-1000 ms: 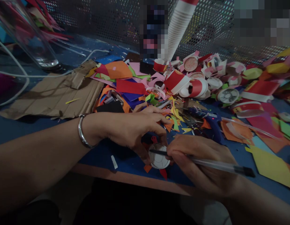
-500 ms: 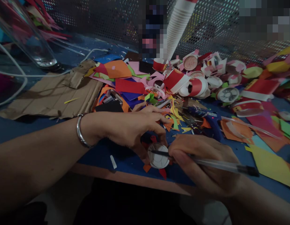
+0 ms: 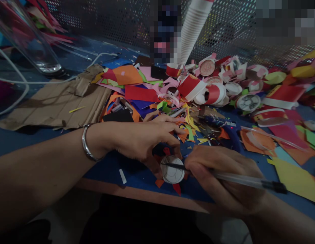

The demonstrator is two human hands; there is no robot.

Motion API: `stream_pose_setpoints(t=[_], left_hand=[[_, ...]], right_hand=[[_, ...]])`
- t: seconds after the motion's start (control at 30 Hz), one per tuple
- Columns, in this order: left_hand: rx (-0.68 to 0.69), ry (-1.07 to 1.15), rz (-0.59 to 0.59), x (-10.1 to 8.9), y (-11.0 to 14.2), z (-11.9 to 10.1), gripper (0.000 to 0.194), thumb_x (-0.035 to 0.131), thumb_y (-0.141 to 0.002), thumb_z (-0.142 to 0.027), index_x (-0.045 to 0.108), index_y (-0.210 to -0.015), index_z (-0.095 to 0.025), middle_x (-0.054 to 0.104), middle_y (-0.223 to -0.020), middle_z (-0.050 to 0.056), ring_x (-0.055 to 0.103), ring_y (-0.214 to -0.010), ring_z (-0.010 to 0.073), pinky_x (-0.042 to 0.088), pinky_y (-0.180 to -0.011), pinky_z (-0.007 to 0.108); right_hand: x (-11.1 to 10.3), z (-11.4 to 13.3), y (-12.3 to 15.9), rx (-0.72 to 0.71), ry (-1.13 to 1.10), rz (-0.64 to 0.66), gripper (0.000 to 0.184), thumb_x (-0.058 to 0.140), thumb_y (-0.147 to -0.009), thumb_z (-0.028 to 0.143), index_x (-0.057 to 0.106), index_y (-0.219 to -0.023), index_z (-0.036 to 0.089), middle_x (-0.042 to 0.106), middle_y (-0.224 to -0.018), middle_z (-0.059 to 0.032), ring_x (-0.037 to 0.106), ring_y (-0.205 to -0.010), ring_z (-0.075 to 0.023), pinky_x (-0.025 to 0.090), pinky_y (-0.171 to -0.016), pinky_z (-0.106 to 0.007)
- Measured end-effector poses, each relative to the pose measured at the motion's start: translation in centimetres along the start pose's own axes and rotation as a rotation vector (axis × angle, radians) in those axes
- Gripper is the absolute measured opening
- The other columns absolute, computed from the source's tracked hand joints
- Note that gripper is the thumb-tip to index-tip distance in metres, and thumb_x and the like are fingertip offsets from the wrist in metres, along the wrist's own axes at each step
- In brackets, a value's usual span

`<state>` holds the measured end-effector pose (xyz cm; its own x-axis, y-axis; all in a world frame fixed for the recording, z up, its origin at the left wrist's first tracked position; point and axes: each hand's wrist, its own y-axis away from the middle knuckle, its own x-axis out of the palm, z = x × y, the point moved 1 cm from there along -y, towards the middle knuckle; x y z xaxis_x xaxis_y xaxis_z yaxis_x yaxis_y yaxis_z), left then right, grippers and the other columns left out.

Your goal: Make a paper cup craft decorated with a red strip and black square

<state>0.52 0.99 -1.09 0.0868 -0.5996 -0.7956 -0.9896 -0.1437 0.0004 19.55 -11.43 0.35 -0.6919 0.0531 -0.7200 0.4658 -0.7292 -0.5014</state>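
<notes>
A small round paper turtle (image 3: 173, 173) sits near the front edge of the blue table, its white disc marked with dark lines and red and orange paper pieces sticking out around it. My left hand (image 3: 149, 139) curls over it from the left, thumb and fingertips gripping the disc's rim. In my right hand (image 3: 223, 176) is a pen (image 3: 243, 179) with a clear barrel and a black end cap. The pen's dark tip lies over the left part of the disc; whether it touches the surface is hard to tell.
Coloured paper scraps (image 3: 142, 91) and cut red-and-white paper cups (image 3: 193, 88) heap behind my hands. A blue glue gun (image 3: 230, 130) with a red light lies beyond my right hand. Corrugated cardboard (image 3: 55, 101) lies left, near a glass vessel (image 3: 49, 64) and a white cable (image 3: 25, 86).
My right hand and the pen's rear end have shifted slightly right and down. The left hand and the disc stay almost where they were.
</notes>
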Motion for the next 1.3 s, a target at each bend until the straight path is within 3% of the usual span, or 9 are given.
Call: stream_pose_setpoints(t=[0.77, 0.97, 1.2, 1.3], left_hand=[[-0.030, 0.018, 0.003, -0.10, -0.10, -0.16, 0.042, 0.094, -0.071, -0.046, 0.080, -0.107, -0.031, 0.049, -0.163, 0.008, 0.020, -0.161, 0.0435, 0.013, -0.126, 0.069], [-0.039, 0.030, 0.014, -0.25, -0.21, -0.24, 0.044, 0.097, -0.067, -0.046, 0.081, -0.105, -0.031, 0.051, -0.161, 0.008, 0.026, -0.157, 0.0477, 0.017, -0.123, 0.072], [-0.049, 0.039, -0.001, -0.16, -0.10, -0.26, 0.041, 0.099, -0.064, -0.039, 0.081, -0.100, -0.030, 0.052, -0.161, 0.008, 0.027, -0.156, 0.0479, 0.012, -0.123, 0.073], [-0.056, 0.019, 0.016, -0.12, -0.10, -0.18, 0.044, 0.097, -0.067, -0.041, 0.080, -0.106, -0.032, 0.049, -0.164, 0.007, 0.026, -0.156, 0.0460, 0.015, -0.122, 0.072]], right_hand=[[0.03, 0.09, 0.08, -0.033, 0.032, 0.008, 0.018, 0.052, -0.101, 0.010, 0.061, -0.094, 0.024, 0.074, -0.075, 0.0002, 0.072, -0.064, -0.0150, 0.060, -0.062, -0.027], [0.47, -0.23, 0.05, -0.061, 0.001, 0.015, 0.013, 0.055, -0.101, 0.013, 0.062, -0.094, 0.022, 0.073, -0.075, -0.0008, 0.073, -0.069, -0.0165, 0.059, -0.064, -0.028], [0.22, -0.17, 0.15, -0.047, -0.016, -0.021, 0.017, 0.052, -0.101, 0.009, 0.060, -0.093, 0.022, 0.072, -0.074, 0.0013, 0.068, -0.065, -0.0131, 0.057, -0.063, -0.025], [0.25, -0.23, 0.20, -0.056, -0.051, -0.023, 0.015, 0.053, -0.102, 0.012, 0.061, -0.094, 0.021, 0.072, -0.075, 0.0002, 0.069, -0.067, -0.0134, 0.057, -0.064, -0.025]])
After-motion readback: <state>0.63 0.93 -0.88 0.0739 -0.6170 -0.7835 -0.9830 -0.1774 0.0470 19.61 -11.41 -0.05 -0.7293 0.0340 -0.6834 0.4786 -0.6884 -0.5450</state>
